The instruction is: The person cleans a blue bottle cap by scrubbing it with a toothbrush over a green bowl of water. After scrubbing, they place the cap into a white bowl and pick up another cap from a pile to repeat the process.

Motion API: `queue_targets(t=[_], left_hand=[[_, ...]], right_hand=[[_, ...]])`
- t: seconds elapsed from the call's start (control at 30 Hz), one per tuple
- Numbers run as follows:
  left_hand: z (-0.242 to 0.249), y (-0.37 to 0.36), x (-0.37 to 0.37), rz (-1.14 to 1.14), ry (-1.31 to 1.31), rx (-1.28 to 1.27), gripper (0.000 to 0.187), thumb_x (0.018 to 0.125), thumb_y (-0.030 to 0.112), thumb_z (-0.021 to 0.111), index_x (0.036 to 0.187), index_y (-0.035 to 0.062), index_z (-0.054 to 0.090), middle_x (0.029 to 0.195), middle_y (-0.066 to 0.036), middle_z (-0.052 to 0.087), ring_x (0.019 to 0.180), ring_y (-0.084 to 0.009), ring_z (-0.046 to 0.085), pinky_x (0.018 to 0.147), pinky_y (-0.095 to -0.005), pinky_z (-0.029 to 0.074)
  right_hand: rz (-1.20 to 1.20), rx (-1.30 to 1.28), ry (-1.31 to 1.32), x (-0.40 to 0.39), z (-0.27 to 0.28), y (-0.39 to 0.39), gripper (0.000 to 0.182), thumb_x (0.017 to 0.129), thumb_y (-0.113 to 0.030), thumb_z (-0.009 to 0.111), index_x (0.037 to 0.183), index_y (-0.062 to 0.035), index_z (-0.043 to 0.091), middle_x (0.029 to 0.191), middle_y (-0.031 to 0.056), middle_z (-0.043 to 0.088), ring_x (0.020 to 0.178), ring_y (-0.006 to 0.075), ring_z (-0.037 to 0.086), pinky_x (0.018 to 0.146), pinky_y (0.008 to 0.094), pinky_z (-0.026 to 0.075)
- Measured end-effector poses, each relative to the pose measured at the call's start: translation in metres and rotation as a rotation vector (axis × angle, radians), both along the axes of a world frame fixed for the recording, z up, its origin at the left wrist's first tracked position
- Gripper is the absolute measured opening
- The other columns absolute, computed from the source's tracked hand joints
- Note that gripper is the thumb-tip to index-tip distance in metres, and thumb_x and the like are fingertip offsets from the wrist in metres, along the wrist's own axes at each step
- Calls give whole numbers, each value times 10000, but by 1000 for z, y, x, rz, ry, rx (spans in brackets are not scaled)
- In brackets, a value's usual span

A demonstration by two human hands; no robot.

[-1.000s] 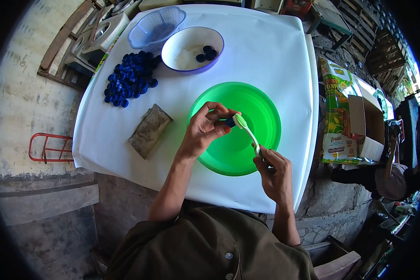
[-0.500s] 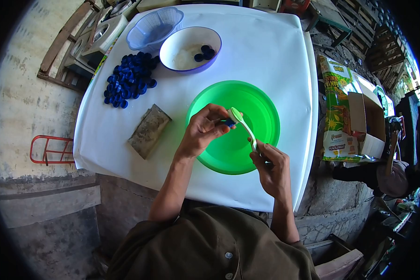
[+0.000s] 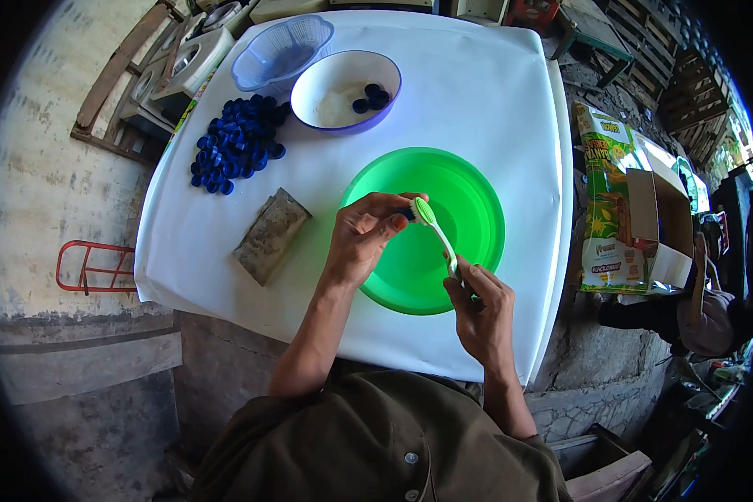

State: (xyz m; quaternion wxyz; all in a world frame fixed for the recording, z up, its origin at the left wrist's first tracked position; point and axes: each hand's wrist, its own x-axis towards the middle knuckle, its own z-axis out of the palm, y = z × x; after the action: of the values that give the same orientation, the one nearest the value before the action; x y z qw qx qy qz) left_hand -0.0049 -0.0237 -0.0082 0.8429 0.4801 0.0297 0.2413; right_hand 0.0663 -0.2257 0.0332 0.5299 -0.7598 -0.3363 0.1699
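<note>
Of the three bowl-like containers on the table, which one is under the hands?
The green basin, nearest the person. The left hand and right hand with the toothbrush are over it; the white bowl and blue basket stand farther away.

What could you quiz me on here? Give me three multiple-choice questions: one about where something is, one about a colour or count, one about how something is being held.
1. Where does the pile of blue caps lie?
A. inside the green basin
B. on the white table, left of the white bowl
C. in the cardboard box

2. What colour is the toothbrush?
A. red
B. black
C. light green

3. How is the blue cap held?
A. pinched in the fingers of the left hand, brush head against it
B. lying loose on the table
C. resting in the lilac basket

Answers: 1 B, the pile sits on the table beside the white bowl. 2 C, its handle and head are pale green. 3 A, the left hand grips it above the green basin, while the right hand holds the brush handle.
</note>
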Motion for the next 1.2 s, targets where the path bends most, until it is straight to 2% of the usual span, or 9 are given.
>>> queue_targets(t=[0.27,0.57,0.77,0.87,1.2], left_hand=[[-4,2,-1,47,2,-10,234,939,34,633,1172,17,649,1288,-215,613,1169,-273,619,1048,-392,486],[8,-21,4,18,-44,-206,283,979,71,586,1256,19,618,1299,-218,600,1218,-337,597,1084,-439,484],[7,-18,4,137,-56,-85,304,963,86,623,1255,3,606,1276,-220,613,1193,-334,612,1067,-432,497],[4,-17,4,109,-77,-28,327,952,96,644,1263,11,590,1286,-220,606,1174,-325,621,1048,-422,504],[9,-24,4,121,-177,-139,345,978,107,604,1304,1,564,1337,-243,564,1158,-305,628,1045,-430,504]], right_hand=[[23,24,1,-1,-2,-8,311,859,32,687,1169,18,680,723,132,601,553,215,540,527,323,429],[-56,87,-78,-6,-10,8,348,850,33,699,1195,-8,676,722,119,595,560,225,540,526,336,433],[-21,56,-100,-11,-10,3,352,839,32,706,1187,-15,674,730,120,601,569,247,558,529,351,446],[-6,29,-97,-10,-7,3,342,836,26,712,1174,-14,676,741,124,612,579,250,574,530,345,452],[-30,150,-186,-17,-14,10,371,822,32,728,1177,-66,686,759,106,626,614,250,609,551,368,489]])
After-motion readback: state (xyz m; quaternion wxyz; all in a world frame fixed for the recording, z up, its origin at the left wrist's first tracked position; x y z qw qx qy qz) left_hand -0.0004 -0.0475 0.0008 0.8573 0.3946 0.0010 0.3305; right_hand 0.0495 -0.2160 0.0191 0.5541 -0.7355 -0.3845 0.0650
